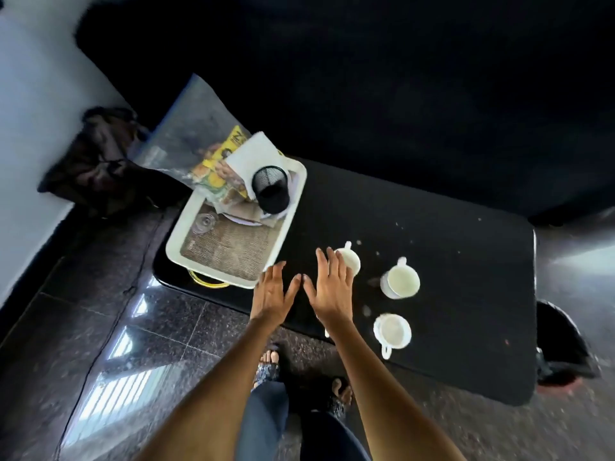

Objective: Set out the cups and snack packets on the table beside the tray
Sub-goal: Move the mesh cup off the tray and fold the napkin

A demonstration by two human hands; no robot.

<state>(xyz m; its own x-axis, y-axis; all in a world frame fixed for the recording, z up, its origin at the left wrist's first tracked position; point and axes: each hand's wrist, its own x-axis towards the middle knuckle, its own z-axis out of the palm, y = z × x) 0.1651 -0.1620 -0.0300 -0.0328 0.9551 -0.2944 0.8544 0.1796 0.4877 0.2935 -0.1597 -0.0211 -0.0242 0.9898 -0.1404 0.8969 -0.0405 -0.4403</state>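
Three white cups stand on the black table point(432, 227), to the right of the tray: one point(349, 259) just beyond my right hand, one point(401, 279) further right, one point(392, 331) near the front edge. The white tray point(176, 241) lies at the table's left end and holds yellow snack packets point(216, 171), a white paper and a black mesh cup point(270, 189). My left hand point(271, 292) hovers flat by the tray's near right corner, holding nothing. My right hand point(331, 287) is spread flat beside it, its fingertips near the first cup.
A clear plastic bag point(186, 128) rises behind the tray. A small clear glass point(203, 222) lies in the tray. A dark bag point(100, 154) sits on the floor at left, and a dark bin point(562, 344) at right. My feet stand on glossy tiles.
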